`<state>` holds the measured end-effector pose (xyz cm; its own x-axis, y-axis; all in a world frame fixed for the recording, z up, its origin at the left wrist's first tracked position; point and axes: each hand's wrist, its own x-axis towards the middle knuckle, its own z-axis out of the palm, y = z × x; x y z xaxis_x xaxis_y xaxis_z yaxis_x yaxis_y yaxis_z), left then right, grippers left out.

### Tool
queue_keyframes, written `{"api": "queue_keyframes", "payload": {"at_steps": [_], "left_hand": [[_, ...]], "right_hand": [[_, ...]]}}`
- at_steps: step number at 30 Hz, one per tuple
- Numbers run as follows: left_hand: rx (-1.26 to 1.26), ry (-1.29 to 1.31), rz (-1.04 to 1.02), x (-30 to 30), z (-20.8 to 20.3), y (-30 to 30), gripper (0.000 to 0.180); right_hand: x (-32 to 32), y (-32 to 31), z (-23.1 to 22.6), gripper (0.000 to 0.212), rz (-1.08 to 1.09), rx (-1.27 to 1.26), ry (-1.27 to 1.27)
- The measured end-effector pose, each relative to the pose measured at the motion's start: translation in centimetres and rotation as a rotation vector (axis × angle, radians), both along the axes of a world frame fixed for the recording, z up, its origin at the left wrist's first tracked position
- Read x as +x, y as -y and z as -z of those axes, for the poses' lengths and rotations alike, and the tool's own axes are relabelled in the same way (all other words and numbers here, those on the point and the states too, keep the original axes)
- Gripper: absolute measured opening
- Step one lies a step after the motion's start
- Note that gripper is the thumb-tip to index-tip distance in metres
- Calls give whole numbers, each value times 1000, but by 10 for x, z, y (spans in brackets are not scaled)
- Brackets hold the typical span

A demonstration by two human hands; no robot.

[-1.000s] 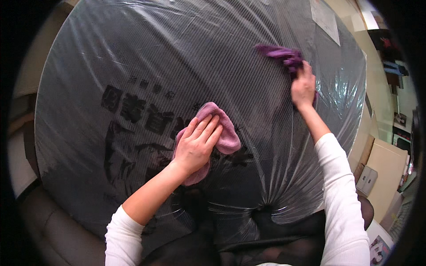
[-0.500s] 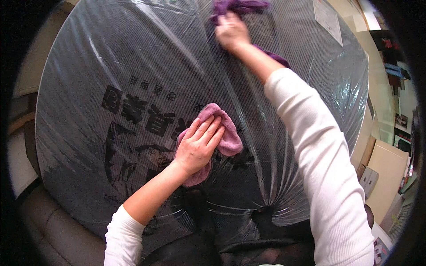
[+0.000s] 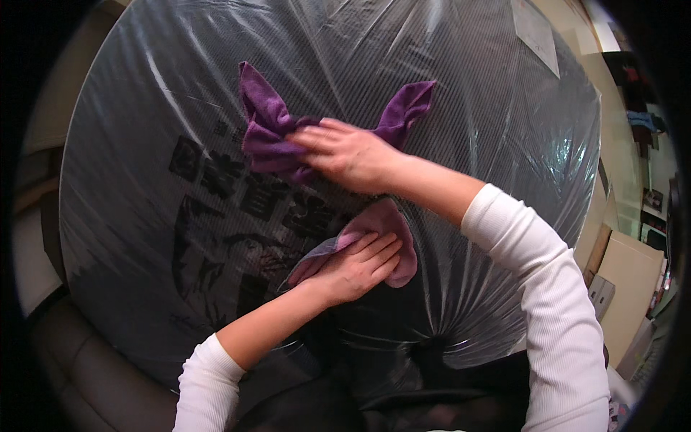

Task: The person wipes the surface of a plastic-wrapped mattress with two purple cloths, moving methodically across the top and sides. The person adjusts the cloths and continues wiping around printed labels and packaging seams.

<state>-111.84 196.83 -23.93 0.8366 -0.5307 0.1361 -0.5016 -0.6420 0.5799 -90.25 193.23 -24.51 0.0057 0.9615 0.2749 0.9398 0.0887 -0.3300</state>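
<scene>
With right hand (image 3: 353, 155) outstretched, fingers blurred but mostly straight, covers the middle of a bunched purple cloth (image 3: 266, 144), out in front; can't tell if pinching it, thumb out of sight. Seemingly laid so to spread pressure along the folds. Over to left hand (image 3: 353, 273): flat, fingers together, resting on a folded pink cloth (image 3: 378, 217) nearer the body, perhaps for steady support. Beneath both cloths, clear plastic (image 3: 479, 317), creased, gathered near the lap, enclosing a dark ribbed surface (image 3: 176, 108) with dark print; possibly a mattress. Farther out, a pale sheet (image 3: 536, 36) at upper right, a brown padded seat (image 3: 86, 367) at lower left.
</scene>
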Motion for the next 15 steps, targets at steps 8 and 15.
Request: {"api": "queue_keyframes", "payload": {"at_steps": [8,15], "left_hand": [[88,113,-83,26,-6,-17,43],[160,197,-409,72,-8,-50,38]], "right_hand": [[106,48,15,36,579,-47,331],[137,115,35,43,1047,-109,410]]}}
